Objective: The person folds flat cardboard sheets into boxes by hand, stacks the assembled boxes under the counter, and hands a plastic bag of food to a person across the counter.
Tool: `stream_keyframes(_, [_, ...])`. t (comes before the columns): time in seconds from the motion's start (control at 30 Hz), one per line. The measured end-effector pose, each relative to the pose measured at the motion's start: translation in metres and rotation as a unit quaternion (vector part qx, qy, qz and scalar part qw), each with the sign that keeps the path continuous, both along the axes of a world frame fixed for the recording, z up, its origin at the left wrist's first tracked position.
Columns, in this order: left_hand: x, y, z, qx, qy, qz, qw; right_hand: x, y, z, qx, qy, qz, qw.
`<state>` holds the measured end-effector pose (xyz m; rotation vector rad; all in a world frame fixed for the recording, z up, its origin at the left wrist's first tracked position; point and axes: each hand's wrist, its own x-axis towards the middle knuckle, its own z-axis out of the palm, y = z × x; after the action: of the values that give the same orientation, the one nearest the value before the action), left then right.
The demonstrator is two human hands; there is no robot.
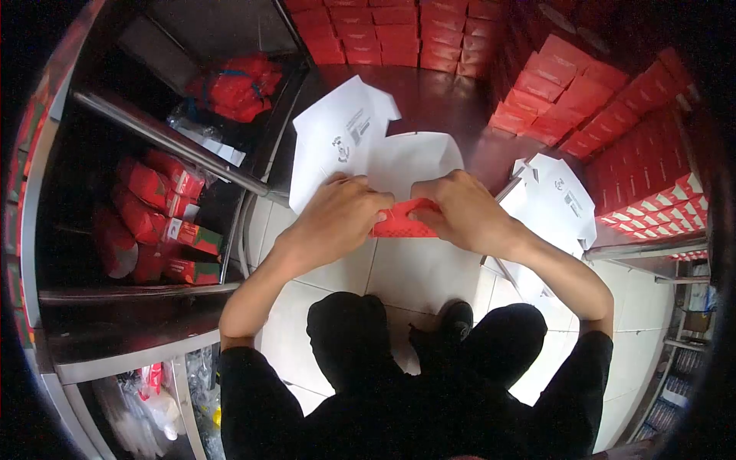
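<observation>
"Cardboard, thin and stiff, is what the hands hold?"

"Yes, a box (418, 153), partly folded, at the middle of the view, in front of the person. Its inside is smooth and white; its near wall (402, 224) is bright red with a fine pattern. A broad white flap (349, 134) with angled corners stands open at the left, bearing a small black drawing and print too small to read."

"How do the hands grip it?"

"They face each other across the red wall, one at each end. The left hand (337, 218) bends its fingers over the top, thumb against the red. The right hand (468, 215) curls likewise, its thumb also on the red. Both grips are nearly closed, pinching the card."

"And around it?"

"Behind is a dark, slightly glossy surface (441, 100); I cannot tell whether the box rests on it. Beyond the right forearm are flat white cartons (566, 198) with similar print. Red boxes (560, 84) stand in tall rows at the back and right. On the left, a dark shelf with a metal rail (169, 142) holds red and green packets (192, 236), with clear plastic (157, 402) lower down. Below lie pale, smooth floor tiles (402, 264), the person's black-clothed knees (349, 333) and a dark shoe (460, 318)."
</observation>
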<state>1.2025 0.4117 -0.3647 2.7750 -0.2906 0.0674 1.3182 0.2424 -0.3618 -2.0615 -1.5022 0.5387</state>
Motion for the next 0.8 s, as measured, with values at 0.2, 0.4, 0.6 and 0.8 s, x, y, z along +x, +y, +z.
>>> stream_keyframes(0.2, [0.002,0.002,-0.006,0.060,-0.007,0.004,0.998,-0.008,0.010,-0.039,0.037,-0.057,0.033,0.997])
stream_keyframes(0.4, [-0.003,-0.031,0.007,0.017,-0.366,0.221,0.904,-0.006,0.014,-0.061,0.104,-0.058,-0.007,0.993])
stream_keyframes(0.6, [0.030,0.047,-0.064,-0.421,-0.224,0.286,0.831,-0.018,0.026,-0.064,0.126,-0.254,-0.007,0.959])
stream_keyframes(0.8, [0.056,0.069,-0.094,-0.498,-0.372,0.410,0.667,0.076,0.051,-0.077,0.214,-0.015,-0.184,0.959])
